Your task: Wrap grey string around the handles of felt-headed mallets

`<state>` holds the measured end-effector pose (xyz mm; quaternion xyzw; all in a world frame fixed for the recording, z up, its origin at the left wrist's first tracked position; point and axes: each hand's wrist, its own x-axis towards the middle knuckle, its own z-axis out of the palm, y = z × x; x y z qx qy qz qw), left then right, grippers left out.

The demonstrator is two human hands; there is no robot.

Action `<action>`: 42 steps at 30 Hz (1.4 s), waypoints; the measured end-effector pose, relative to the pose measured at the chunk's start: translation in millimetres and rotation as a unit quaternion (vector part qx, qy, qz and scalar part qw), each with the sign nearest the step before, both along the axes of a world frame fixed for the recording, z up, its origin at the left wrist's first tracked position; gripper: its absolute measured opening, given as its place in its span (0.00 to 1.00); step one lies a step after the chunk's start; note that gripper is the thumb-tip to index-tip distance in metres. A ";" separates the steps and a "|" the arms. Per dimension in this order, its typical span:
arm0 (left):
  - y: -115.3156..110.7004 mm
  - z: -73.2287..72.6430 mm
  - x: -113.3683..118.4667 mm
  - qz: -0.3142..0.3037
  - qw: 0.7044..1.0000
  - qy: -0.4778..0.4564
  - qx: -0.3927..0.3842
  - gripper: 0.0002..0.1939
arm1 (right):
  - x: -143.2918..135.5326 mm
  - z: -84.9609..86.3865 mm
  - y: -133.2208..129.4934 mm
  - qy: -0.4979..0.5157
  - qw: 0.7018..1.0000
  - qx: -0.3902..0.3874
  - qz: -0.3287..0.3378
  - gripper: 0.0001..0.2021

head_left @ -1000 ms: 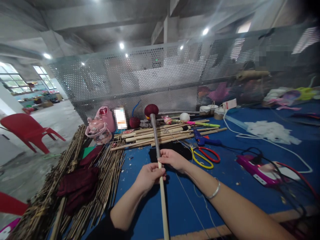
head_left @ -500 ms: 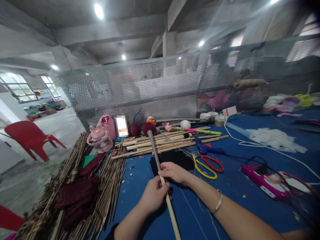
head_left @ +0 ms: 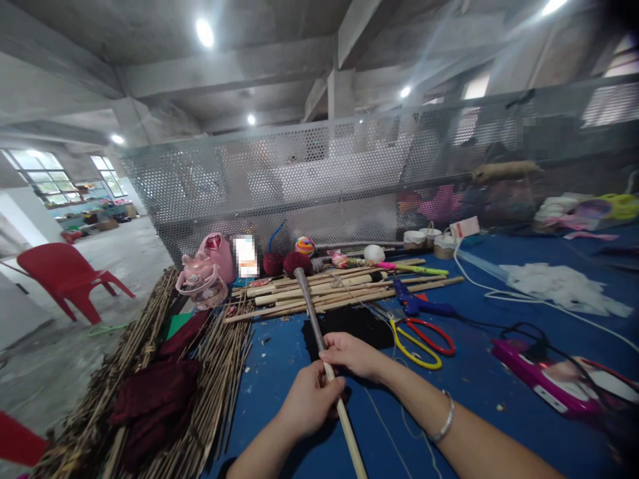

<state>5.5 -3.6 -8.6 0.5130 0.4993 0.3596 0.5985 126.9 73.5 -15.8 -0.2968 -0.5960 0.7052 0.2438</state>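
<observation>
Worn on the head, single view: looks forward and down from above the near side of the table [head_left: 269,399], wide in coverage, with left hand [head_left: 312,399] and right hand [head_left: 352,352] close by, low and near the centre. Faces across the table to the perforated screen [head_left: 299,199] standing behind it, farther off, and takes in the ceiling [head_left: 269,33] above. Reaches past the table at left to open floor [head_left: 30,359] and a red chair [head_left: 62,269], and at right along the tabletop.

Pale stick [head_left: 349,436] | grey upper part [head_left: 310,307] | dark-red ball [head_left: 296,264] at far end | slanted over blue tabletop [head_left: 259,382], in both hands [head_left: 305,401]
</observation>
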 end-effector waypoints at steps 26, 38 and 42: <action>1.4 0.7 2.5 0.066 0.997 -0.033 -0.025 0.17 | 0.3 0.6 0.4 0.003 1.000 0.028 -0.009 0.18; 0.5 8.2 1.0 0.071 0.993 -0.078 -0.042 0.24 | -0.7 13.9 -1.3 0.015 0.994 0.084 -0.074 0.17; -0.5 7.2 2.1 0.048 0.997 -0.043 -0.045 0.23 | 2.6 11.0 0.6 0.000 0.994 0.091 -0.054 0.17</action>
